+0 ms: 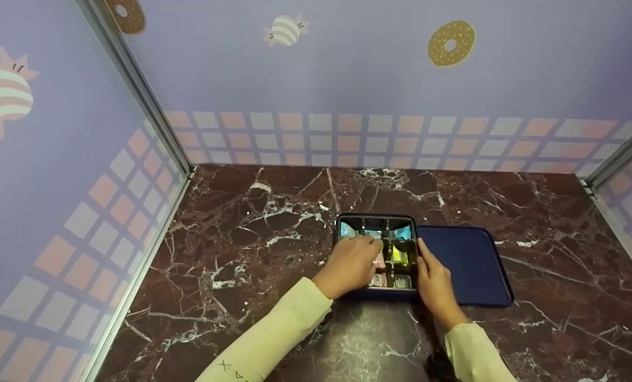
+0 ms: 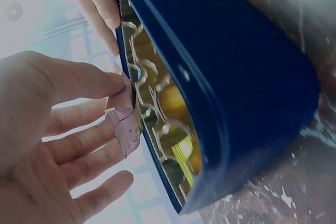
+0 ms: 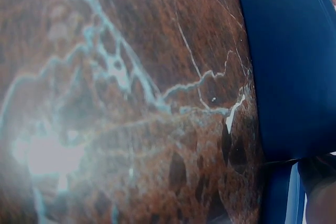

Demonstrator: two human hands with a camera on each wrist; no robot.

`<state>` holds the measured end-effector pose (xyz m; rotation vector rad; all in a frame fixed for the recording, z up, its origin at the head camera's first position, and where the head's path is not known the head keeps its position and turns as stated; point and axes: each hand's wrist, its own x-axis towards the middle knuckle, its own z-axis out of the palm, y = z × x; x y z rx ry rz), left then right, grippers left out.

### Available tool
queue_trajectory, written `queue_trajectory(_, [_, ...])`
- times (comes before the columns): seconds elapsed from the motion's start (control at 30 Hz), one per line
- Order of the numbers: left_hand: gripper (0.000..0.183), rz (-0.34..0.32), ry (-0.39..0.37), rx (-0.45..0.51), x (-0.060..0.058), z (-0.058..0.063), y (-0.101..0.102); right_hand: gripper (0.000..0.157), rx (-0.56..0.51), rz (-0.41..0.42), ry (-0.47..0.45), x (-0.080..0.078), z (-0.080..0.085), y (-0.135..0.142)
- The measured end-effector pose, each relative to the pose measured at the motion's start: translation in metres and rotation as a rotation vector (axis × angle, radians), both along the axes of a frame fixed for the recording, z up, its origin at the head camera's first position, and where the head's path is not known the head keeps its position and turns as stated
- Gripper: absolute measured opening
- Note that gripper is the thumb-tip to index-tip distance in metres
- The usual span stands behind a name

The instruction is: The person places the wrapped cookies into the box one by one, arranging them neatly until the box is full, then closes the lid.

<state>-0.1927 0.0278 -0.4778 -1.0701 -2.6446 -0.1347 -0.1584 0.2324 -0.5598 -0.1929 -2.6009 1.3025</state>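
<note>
My left hand [image 1: 350, 265] reaches over a dark blue box [image 2: 252, 77] divided into compartments. Between its thumb and fingers it pinches a small pink wrapped candy [image 2: 123, 114], held at the box's opening. Blue-wrapped candies [image 1: 402, 233] lie in the far row of compartments, and a yellow-wrapped candy [image 1: 399, 254] sits in one on the right. Part of the inside is hidden under the left hand. My right hand [image 1: 436, 281] rests with fairly straight fingers against the box's right wall; the right wrist view shows little of it.
A flat dark blue lid [image 1: 467, 265] lies on the table right of the box, beside the right hand. The dark red marbled table [image 1: 241, 223] is bounded by patterned panels [image 1: 347, 69] at the back and both sides.
</note>
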Motion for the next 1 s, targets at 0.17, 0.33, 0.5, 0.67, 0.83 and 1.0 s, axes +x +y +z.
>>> queue_trajectory(0.17, [0.02, -0.028, -0.006, -0.022, 0.002, 0.0, 0.011, 0.047, -0.008, -0.005, -0.003, 0.0, 0.0, 0.0])
queue_trajectory(0.33, [0.022, -0.042, -0.045, -0.054, 0.005, -0.001, 0.022, 0.047, -0.004, -0.004, 0.002, 0.0, 0.0, 0.0])
queue_trajectory(0.5, [0.026, -0.053, -0.078, -0.07, 0.007, -0.003, 0.033, 0.046, 0.001, -0.001, 0.013, 0.0, 0.0, 0.0])
queue_trajectory(0.67, [0.026, -0.069, -0.076, -0.083, 0.009, -0.004, 0.042, 0.047, -0.005, 0.002, 0.003, 0.0, 0.0, -0.001])
queue_trajectory(0.83, [0.027, -0.084, -0.08, -0.099, 0.012, -0.007, 0.05, 0.047, -0.009, -0.002, -0.017, 0.0, 0.0, -0.001])
queue_trajectory(1.0, [0.029, -0.086, -0.077, -0.11, 0.013, -0.011, 0.054, 0.046, -0.01, -0.01, -0.004, -0.001, 0.0, 0.0])
